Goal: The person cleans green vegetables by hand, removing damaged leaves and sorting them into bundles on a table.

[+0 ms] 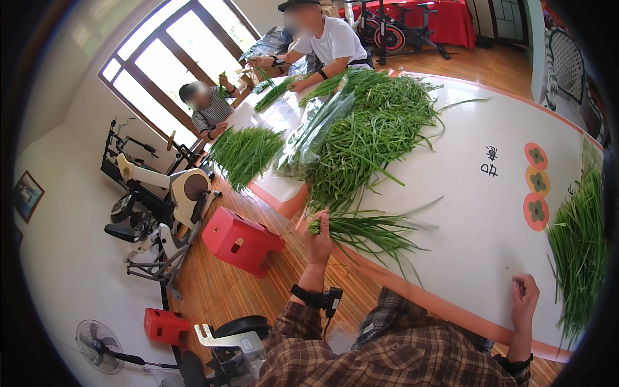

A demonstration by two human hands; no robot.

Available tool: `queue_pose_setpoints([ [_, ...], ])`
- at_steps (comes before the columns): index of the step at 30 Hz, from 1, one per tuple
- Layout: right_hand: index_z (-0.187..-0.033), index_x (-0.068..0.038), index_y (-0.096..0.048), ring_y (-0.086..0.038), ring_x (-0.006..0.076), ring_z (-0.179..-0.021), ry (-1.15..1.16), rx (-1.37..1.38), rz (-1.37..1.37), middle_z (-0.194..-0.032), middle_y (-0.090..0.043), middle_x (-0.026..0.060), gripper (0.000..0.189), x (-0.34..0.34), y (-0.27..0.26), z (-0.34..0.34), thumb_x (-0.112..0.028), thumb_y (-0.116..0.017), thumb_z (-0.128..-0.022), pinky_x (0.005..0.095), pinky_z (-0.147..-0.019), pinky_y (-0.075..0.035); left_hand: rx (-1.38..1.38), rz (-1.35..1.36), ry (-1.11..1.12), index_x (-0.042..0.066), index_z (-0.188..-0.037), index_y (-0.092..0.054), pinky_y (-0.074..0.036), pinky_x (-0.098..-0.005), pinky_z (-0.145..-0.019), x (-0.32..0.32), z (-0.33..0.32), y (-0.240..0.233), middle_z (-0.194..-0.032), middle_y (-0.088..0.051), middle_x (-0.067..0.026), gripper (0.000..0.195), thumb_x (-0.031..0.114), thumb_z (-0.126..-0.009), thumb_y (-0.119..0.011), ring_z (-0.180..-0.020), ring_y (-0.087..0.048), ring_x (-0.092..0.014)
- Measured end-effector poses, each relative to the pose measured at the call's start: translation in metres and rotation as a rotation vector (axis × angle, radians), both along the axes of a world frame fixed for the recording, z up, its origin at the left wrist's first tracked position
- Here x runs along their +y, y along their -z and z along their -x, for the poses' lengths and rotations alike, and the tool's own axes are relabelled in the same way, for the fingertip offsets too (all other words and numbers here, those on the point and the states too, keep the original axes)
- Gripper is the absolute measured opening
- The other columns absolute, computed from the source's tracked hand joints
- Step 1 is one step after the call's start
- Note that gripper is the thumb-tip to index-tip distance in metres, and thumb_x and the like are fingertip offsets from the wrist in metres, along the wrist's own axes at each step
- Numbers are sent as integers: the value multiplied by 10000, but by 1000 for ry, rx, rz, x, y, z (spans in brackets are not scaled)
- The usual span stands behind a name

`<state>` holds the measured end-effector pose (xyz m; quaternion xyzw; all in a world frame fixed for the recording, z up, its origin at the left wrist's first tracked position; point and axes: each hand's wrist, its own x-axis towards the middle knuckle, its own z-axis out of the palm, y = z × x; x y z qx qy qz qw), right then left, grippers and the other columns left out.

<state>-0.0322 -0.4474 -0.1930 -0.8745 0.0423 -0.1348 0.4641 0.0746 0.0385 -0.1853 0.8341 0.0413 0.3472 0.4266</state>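
My left hand (319, 242) is closed around the pale stem ends of a small bunch of garlic chives (372, 232). The long green leaves fan out rightward over the white table top. Just beyond that hand lies a large loose heap of chives (372, 135). My right hand (524, 300) hovers at the near edge of the table, its fingers curled together, and nothing shows in it. To its right, a thick pile of aligned chives (580, 246) rests along the table's right side.
A clear plastic bag (314, 126) lies against the heap. Two people (329, 43) (213, 109) handle chives at the far side, near another chive pile (246, 152). A red plastic stool (239, 239) and an exercise bike (169, 188) stand to the left, a fan (100, 346) lower left.
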Motion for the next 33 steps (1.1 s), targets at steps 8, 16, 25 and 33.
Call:
queue_pose_setpoints([
  [8, -812, 2, -543, -449, 131, -644, 29, -15, -8, -737, -512, 61, 83, 2, 0, -1, 44, -498, -756, 233, -582, -368, -211, 392, 225, 27, -872, -459, -329, -427, -980, -56, 27, -39, -1039, -591, -174, 225, 221, -954, -377, -1119, -484, -300],
  [16, -810, 0, -544, -462, 133, -645, 27, 14, -31, -733, -513, 63, 77, 2, -1, -2, 41, -497, -765, 233, -566, -360, -292, 876, 307, 60, -799, -406, -408, -459, -875, -46, 46, -101, -781, -562, -128, 274, 282, -953, -360, -882, -555, -297],
  [25, -798, 10, -536, -475, 160, -672, 25, -38, -68, -724, -506, 78, 79, 1, 5, 0, 61, -490, -759, 252, -590, -372, 398, -450, -352, 41, -719, -479, -442, -352, -588, -16, 95, -186, -666, -535, -109, 269, 237, -903, -480, -635, -545, -259],
  [33, -795, 6, -536, -463, 154, -655, 12, 13, -56, -701, -502, 68, 59, -3, -2, 1, 47, -510, -761, 251, -593, -373, 576, -845, 4, 72, -783, -492, -447, -440, -588, -79, 48, -142, -693, -578, -135, 84, 151, -792, -518, -679, -575, -346],
])
